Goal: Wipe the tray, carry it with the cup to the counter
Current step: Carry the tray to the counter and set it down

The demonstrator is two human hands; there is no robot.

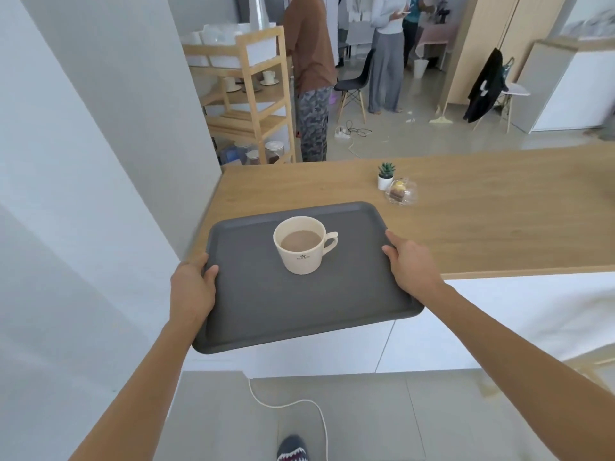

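At the near left corner of the wooden bench, a dark grey tray is held in both hands, its far half over the benchtop and its near half out past the front edge, above the white cabinet front. Whether the far edge touches the wood or hangs just above it is hard to tell from this angle. The left hand is closed on the tray's left rim, thumb on top; the right hand is closed on the right rim. A cream cup of milky brown drink stands upright in the tray's far half, handle to the right, apart from every rim. To the right the benchtop lies bare and wide; farther back, well apart from the tray, a small potted plant stands just beside a clear plastic container. A white wall closes the left side.
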